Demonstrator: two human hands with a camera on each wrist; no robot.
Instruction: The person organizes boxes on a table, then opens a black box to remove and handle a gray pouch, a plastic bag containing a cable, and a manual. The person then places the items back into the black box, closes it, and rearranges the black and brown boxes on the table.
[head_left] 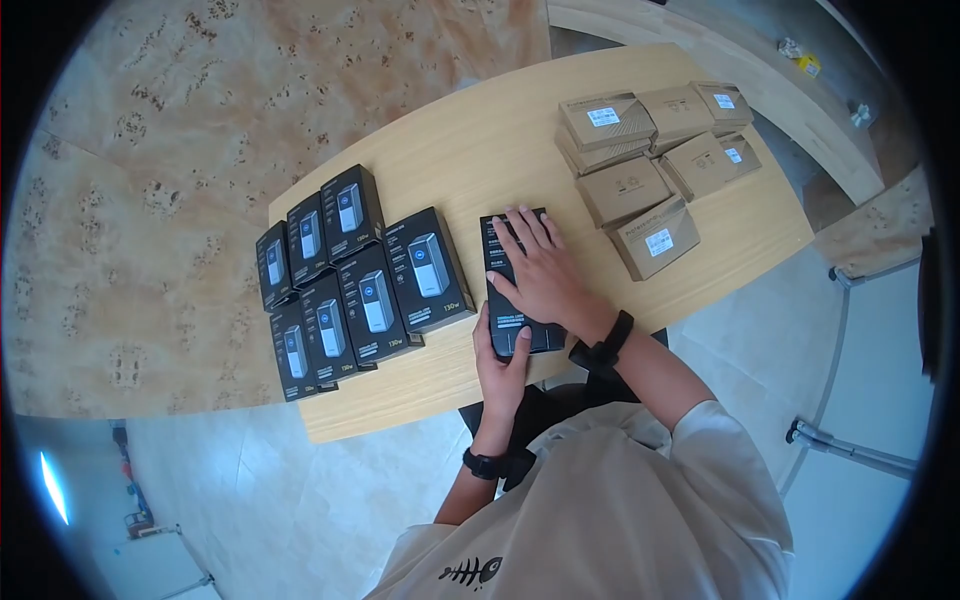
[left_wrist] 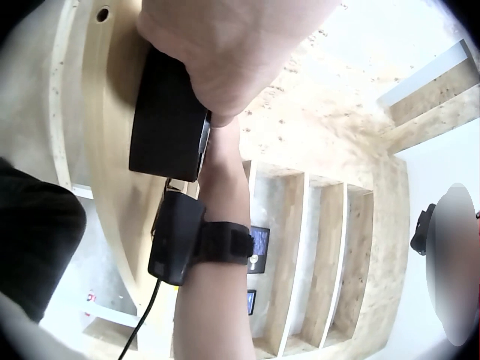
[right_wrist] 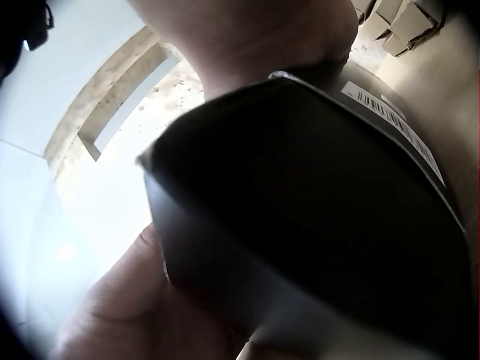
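A slim black box [head_left: 510, 311] with pale print lies on the wooden table in front of the person. My right hand [head_left: 548, 275] rests across its upper face, fingers extended toward the far end. At its near left corner my left hand [head_left: 502, 368] grips it, thumb over the near end and fingers along the left side. In the left wrist view, the dark end of the black box [left_wrist: 166, 120] shows below the hand. The right wrist view has the black box [right_wrist: 300, 202] up close, with a barcode label [right_wrist: 394, 124] along one side.
Left on the table [head_left: 470, 120], several black boxes [head_left: 370, 290] printed with a silver device lie in rows. Several brown cardboard boxes [head_left: 625, 195] with white labels are grouped at the right, some stacked. Beyond the right edge stand metal-legged white panels [head_left: 850, 430].
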